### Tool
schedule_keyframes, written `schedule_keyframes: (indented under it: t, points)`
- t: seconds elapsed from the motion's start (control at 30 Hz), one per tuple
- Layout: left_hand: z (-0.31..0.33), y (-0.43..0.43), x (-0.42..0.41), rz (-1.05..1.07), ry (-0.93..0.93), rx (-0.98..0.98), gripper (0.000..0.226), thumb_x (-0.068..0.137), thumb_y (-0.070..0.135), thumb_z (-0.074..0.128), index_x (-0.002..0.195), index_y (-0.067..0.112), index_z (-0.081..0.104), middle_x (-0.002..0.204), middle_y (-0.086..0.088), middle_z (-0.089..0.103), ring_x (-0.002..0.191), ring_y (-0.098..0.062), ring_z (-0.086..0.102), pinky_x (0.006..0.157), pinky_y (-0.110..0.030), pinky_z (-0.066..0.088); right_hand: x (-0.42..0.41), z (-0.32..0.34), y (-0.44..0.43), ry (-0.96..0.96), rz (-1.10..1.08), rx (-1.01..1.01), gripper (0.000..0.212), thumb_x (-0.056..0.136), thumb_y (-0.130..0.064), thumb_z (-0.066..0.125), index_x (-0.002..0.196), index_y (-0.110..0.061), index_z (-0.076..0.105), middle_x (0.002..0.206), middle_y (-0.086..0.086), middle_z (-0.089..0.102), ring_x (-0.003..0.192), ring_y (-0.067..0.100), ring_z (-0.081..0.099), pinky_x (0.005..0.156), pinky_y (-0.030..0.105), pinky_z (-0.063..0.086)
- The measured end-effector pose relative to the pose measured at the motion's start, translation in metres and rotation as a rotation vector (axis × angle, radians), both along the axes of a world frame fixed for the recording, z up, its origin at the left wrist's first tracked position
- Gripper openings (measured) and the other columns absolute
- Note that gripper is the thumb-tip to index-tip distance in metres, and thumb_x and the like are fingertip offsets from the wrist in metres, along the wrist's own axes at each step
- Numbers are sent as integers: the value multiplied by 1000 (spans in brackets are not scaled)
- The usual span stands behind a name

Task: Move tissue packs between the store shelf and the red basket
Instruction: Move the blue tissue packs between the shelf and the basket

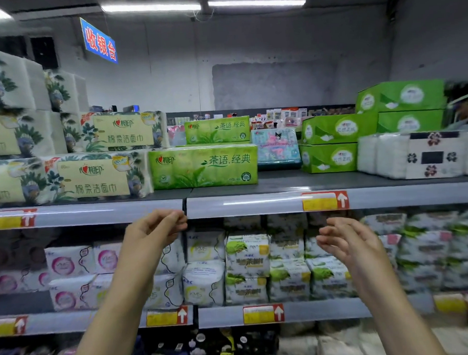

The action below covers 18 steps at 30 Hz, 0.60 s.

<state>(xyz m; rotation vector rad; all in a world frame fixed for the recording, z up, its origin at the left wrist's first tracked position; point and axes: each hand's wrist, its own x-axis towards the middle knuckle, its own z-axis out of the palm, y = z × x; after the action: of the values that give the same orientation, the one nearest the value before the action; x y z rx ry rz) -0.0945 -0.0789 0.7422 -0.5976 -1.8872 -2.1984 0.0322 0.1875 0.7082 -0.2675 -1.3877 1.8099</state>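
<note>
Green tissue pack lies flat on upper shelf, front row, close to shelf edge. Soft bundle in plastic film: likely light and squashy, film maybe slippery. Best hold, I judge: both short ends, squeeze gently.

Left grip just below pack, in front of shelf edge, fingers loosely curled, holds nothing. Right grip below and right of pack, fingers relaxed, empty.

Red basket not in view.

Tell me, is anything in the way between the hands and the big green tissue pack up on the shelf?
Nothing blocks it. The left hand and right hand hang empty below the shelf's front edge, so they must lift past that. The big green tissue pack sits at the front, uncovered.
</note>
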Motion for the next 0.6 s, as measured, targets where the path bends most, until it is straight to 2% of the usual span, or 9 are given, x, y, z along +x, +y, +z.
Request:
schedule_keyframes:
  t: [0.13, 0.3, 0.43, 0.6]
  points:
    - [-14, 8, 21, -31, -25, -16, 17, 92, 14, 56, 84, 14, 71, 78, 2, 75, 79, -10, 70, 76, -23, 55, 22, -8, 7, -27, -14, -26, 14, 96, -10, 49, 91, -7, 61, 77, 11, 68, 68, 19, 69, 62, 23, 58]
    - [-37, 8, 38, -30, -85, -42, 16, 92, 15, 56, 88, 12, 72, 85, -4, 75, 89, -20, 70, 82, -30, 51, 40, -20, 11, -92, -7, -14, 14, 96, -9, 49, 92, -7, 61, 81, 13, 67, 73, 24, 68, 69, 28, 60]
    - [-45, 13, 52, -37, -126, -38, 16, 92, 14, 56, 89, 11, 71, 85, -5, 75, 91, -22, 69, 85, -32, 51, 55, -35, 14, -142, -12, -43, 14, 96, -12, 50, 93, -5, 62, 85, 15, 67, 79, 28, 67, 73, 31, 60]
    - [-51, 24, 65, -73, -155, -30, 15, 92, 15, 56, 91, 11, 70, 84, -2, 75, 89, -18, 69, 80, -28, 51, 74, -44, 19, -151, -14, -62, 15, 95, -13, 51, 98, -2, 61, 83, 14, 67, 72, 20, 70, 73, 29, 60]
